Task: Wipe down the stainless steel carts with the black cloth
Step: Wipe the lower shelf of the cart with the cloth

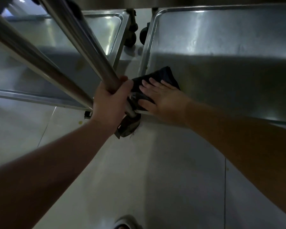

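Observation:
Two stainless steel carts stand side by side, and I look down on their bottom shelves. My right hand (157, 98) lies flat with straight fingers on the black cloth (162, 78), pressing it onto the near left corner of the right cart's shelf (221, 63). My left hand (111, 100) grips a steel upright post (89, 47) just left of the cloth. The left cart's shelf (48, 52) lies behind that post.
A second steel post (31, 57) runs diagonally at the left. A caster wheel (130, 124) sits under the corner by my hands; more casters (130, 37) show in the gap between the carts. A pale tiled floor (139, 179) spreads below, with a shoe tip (127, 223) at the bottom.

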The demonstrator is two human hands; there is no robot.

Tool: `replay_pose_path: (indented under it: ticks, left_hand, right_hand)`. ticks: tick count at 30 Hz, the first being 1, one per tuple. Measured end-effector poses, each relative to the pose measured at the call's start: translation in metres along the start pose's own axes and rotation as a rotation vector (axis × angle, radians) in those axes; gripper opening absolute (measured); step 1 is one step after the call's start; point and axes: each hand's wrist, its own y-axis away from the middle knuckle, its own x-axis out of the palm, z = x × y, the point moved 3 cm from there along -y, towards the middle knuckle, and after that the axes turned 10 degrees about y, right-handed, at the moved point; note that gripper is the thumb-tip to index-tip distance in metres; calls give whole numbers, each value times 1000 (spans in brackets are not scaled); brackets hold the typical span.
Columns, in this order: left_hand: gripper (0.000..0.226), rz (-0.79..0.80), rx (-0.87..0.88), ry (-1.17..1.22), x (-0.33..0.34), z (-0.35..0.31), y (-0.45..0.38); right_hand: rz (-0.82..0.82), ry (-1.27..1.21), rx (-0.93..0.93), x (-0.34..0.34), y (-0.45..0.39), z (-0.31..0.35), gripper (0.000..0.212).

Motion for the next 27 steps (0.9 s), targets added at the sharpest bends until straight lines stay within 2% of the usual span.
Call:
replay_pose_path:
  ticks: [2, 5, 7, 9, 11, 14, 17, 20, 22, 24, 27]
  left_hand:
    - [9, -19, 15, 58, 5, -2, -5]
    - [16, -57, 25, 14, 7, 4, -6]
    - [16, -69, 32, 76, 10, 7, -6]
    - [18, -87, 31, 141, 13, 6, -5]
    - [20, -98, 31, 164, 15, 5, -4]
    - [26, -104, 50, 196, 16, 4, -5]
    - [31, -70, 78, 184, 17, 4, -8]
    - [27, -74, 91, 204, 17, 5, -9]
    - [23, -70, 97, 193, 18, 6, -8]
    - [20, -58, 79, 199, 18, 6, -7]
    - [19, -45, 85, 174, 17, 7, -7]
  right_hand:
    - [-15, 59, 23, 4, 11, -12, 78]
    - [-126, 85, 185, -3, 30, -57, 74]
    - [-181, 58, 348, -17, 24, -99, 76]
    - [-176, 20, 503, -34, -1, -130, 78]
    - [-153, -14, 556, -44, -36, -130, 78]
    - [-118, 8, 371, -39, -74, -77, 76]
    - [-96, 56, 183, -18, -58, -22, 73]
    - [-77, 75, -36, 1, -6, -11, 76]
    - [-33, 107, -154, 3, 9, -27, 78]
    - [-38, 120, -90, -9, -4, -55, 80]
    - [-117, 93, 229, -39, -48, -101, 76]
